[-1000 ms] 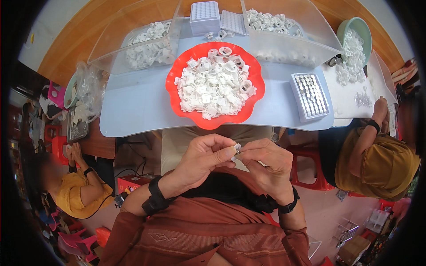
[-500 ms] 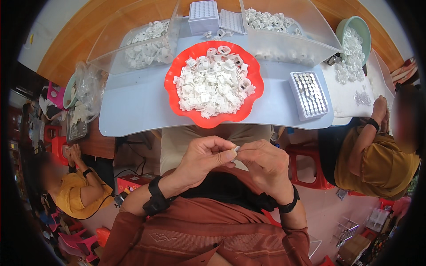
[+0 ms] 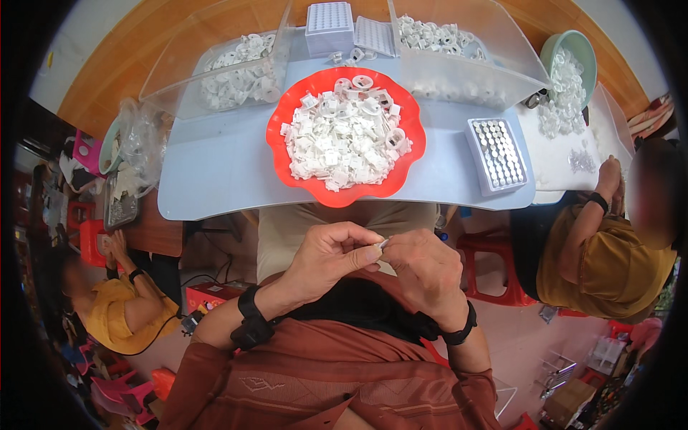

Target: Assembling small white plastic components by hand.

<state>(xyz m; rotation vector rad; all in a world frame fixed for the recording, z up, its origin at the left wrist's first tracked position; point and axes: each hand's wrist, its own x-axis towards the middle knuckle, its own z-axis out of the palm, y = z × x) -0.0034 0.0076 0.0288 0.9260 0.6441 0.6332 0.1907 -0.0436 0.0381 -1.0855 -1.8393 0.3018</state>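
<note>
My left hand (image 3: 331, 256) and my right hand (image 3: 423, 269) meet over my lap, just below the table edge. Both pinch one small white plastic part (image 3: 383, 244) between their fingertips; most of it is hidden by the fingers. Straight ahead on the pale blue table (image 3: 215, 172) stands a red scalloped bowl (image 3: 285, 154) heaped with several small white plastic pieces (image 3: 342, 143). A white grid tray (image 3: 497, 155) filled with small parts lies to the right of the bowl. I wear black bands on both wrists.
Clear plastic bins (image 3: 236, 68) of white parts stand at the back, with two white grid trays (image 3: 329, 29) between them. A green bowl (image 3: 570, 61) sits far right. One person in yellow sits at the right (image 3: 609, 265), another at lower left (image 3: 115, 308). Red stools stand on the floor.
My hands have stayed together over my lap, with the fingers shifting slightly around the small white part. Nothing on the table has moved.
</note>
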